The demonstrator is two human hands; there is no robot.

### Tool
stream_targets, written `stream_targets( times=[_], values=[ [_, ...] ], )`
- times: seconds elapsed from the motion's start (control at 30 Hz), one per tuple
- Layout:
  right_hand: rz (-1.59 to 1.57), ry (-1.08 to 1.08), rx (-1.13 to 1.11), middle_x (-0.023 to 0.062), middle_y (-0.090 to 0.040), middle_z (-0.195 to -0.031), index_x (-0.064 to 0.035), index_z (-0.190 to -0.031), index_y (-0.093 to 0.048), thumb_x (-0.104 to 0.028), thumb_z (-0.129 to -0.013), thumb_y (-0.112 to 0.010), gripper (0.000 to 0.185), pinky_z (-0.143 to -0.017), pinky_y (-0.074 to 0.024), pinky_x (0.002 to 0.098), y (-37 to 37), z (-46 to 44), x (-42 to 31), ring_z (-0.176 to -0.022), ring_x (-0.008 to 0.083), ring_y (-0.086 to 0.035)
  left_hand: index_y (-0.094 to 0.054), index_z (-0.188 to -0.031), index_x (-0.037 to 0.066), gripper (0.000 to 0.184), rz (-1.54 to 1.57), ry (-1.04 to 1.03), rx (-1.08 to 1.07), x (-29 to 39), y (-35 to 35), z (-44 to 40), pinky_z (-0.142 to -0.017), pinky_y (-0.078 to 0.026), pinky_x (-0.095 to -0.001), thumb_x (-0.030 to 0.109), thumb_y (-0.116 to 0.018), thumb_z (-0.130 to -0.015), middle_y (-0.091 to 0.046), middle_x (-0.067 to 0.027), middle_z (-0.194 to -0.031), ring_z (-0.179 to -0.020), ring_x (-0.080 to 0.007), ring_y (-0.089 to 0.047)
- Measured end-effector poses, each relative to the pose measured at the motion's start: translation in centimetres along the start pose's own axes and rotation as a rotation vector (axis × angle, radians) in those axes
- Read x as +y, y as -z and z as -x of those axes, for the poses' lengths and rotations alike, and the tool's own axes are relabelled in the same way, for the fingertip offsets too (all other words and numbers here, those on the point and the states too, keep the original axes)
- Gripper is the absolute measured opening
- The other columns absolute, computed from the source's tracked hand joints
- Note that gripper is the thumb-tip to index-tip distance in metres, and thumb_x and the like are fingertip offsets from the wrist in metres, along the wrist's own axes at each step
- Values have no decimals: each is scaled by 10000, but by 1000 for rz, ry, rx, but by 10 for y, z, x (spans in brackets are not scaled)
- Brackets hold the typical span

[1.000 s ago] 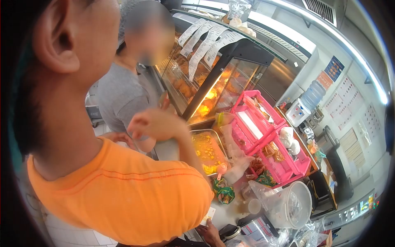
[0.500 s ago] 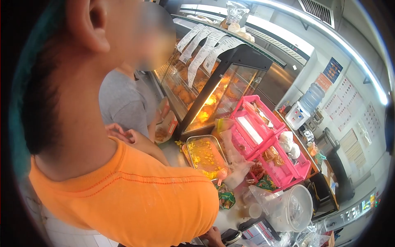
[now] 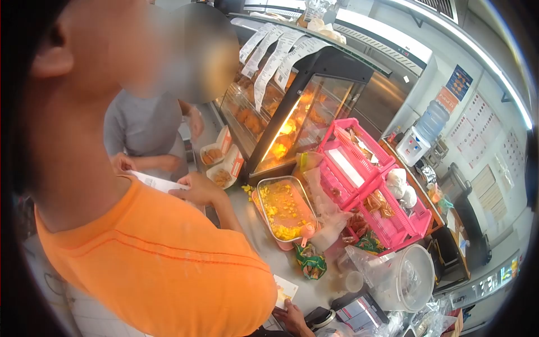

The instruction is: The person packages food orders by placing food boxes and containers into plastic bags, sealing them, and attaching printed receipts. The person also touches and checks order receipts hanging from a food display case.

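My right hand (image 3: pixel 293 319) is at the bottom edge, partly cut off, its fingers closed on a small white printed paper (image 3: pixel 285 291) with yellow marks, by the counter edge. My left hand does not show. A person in an orange top (image 3: pixel 157 258) fills the near left. That person's hand (image 3: pixel 196 188) holds one end of a white paper (image 3: pixel 157 182); another hand is at its far end. Two open boxes with fried food (image 3: pixel 222 178) stand on the counter. Beside them lies a glass tray (image 3: pixel 286 210) with yellow pieces and a pink scoop.
A second person in grey (image 3: pixel 149 126) stands beyond. Receipts hang over the lit food display case (image 3: pixel 306 112). Stacked pink baskets (image 3: pixel 348 168), a clear bucket (image 3: pixel 415 278), a green patterned packet (image 3: pixel 310 262) and a tablet (image 3: pixel 359 314) occupy the counter. Behind is a water dispenser (image 3: pixel 412 146).
The orange-clad person has shifted left, and a white paper now shows between hands. Both food boxes are in plain view. More of my right hand and its paper shows than half a second ago.
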State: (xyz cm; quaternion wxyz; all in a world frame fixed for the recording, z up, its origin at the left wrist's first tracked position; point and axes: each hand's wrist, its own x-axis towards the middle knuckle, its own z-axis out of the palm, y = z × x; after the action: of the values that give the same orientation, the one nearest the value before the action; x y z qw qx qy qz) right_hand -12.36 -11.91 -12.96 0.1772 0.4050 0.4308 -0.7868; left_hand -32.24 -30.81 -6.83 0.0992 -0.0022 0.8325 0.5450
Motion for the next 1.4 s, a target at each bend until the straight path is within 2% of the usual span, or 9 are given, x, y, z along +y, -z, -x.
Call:
stream_targets(
  times=[0.13,0.23,0.47,0.6,0.7,0.9,1.1,1.2,1.4],
  values=[
    [217,59,272,170,-611,-960,-20,-1300,-414,-306,-935,-618,507,-606,-537,340,-5,-1,-5,-739,212,-644,-560,-1173,13,393,-21,14,-45,-13,-16,16,-702,-521,-389,278,-629,-891,-661,-166,-900,-795,-312,-665],
    [707,457,369,200,-656,-947,41,-1222,-516,-295,-891,-655,492,-698,-526,360,-14,8,-17,-815,240,-655,-567,-1177,16,392,-49,9,-86,-23,-29,31,-711,-520,-395,286,-618,-898,-665,-168,-892,-799,-320,-665],
    [580,358,296,63,-599,-680,15,-938,-625,-329,-969,-533,357,-517,-445,276,24,-48,-5,-562,137,-551,-584,-1187,23,393,-113,-45,-178,-49,-56,61,-733,-518,-411,305,-594,-913,-673,-171,-872,-808,-339,-663],
    [620,337,350,94,-607,-705,21,-854,-633,-380,-941,-568,415,-648,-455,334,13,-42,-18,-673,180,-574,-594,-1193,27,396,-160,-379,-49,-87,-79,67,-746,-517,-420,316,-580,-922,-678,-173,-861,-814,-350,-662],
    [327,367,205,59,-590,-751,-13,-951,-604,-280,-930,-611,268,-634,-458,299,19,-42,-19,-701,153,-568,-621,-1133,32,366,-39,88,-456,-22,-49,63,-795,-495,-460,331,-557,-931,-674,-204,-894,-887,-380,-648],
    [156,370,-3,99,-549,-1125,-53,-1164,-494,-133,-903,-621,301,-782,-517,366,2,-1,-38,-968,195,-581,-598,-985,22,426,-270,67,-224,-33,-62,65,-740,-488,-466,437,-502,-958,-660,-218,-840,-840,-394,-649],
    [168,335,-38,74,-537,-1178,-80,-1294,-486,-289,-962,-503,393,-897,-458,393,-6,12,-38,-1035,218,-548,-461,-1341,-13,574,122,90,-258,-45,-80,73,-1001,-420,-379,451,-406,-1008,-544,-261,-1296,-1211,-347,-542],
    [307,507,210,97,-545,-1156,-58,-1252,-529,-397,-1002,-421,434,-911,-429,363,-24,7,-35,-1028,212,-529,-380,-1440,17,585,260,127,-397,-40,-86,83,-1122,-286,-334,437,-316,-1038,-416,-214,-1458,-1371,-292,-387],
    [490,563,283,133,-567,-1068,-5,-1162,-577,-547,-1001,-367,603,-898,-424,334,-27,3,-35,-997,197,-528,-398,-1444,46,565,381,230,-394,-20,-71,91,-1122,-280,-324,430,-286,-1045,-428,-167,-1467,-1373,-245,-382]
  ],
)
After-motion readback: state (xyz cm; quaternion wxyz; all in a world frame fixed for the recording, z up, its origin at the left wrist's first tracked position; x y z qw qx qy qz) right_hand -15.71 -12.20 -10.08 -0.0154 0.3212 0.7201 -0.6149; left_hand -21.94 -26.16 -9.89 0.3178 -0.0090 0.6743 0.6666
